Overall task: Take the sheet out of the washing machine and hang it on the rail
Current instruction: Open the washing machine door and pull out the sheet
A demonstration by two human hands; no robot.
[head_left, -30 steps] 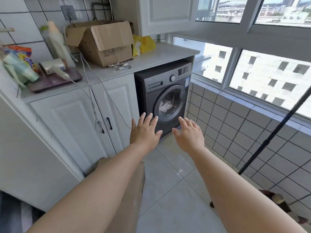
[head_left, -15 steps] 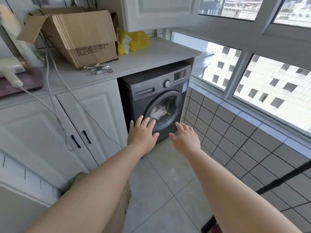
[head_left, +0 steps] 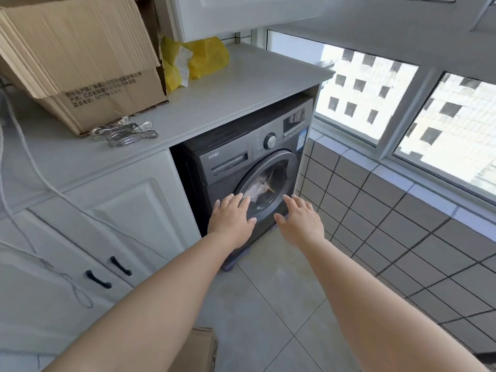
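Sheet (head_left: 259, 187) inside shut washing machine (head_left: 243, 167); left hand (head_left: 231, 218), right hand (head_left: 300, 220) flat, empty.

Head view, downward (washing machine (head_left: 249, 167) near)

We see only a pale crumple of the sheet (head_left: 259, 187) through the round door glass of the washing machine (head_left: 230, 167); its full extent stays hidden in the drum. Our left hand (head_left: 230, 216) covers the lower left rim of that door, and whether it touches the door we cannot tell. The machine's panel lettering is too small to read. The cardboard box (head_left: 77, 57) on the desk (head_left: 222, 103) is cut off by the top and left edges. A second box (head_left: 200, 350) at the bottom edge hides behind our left forearm.
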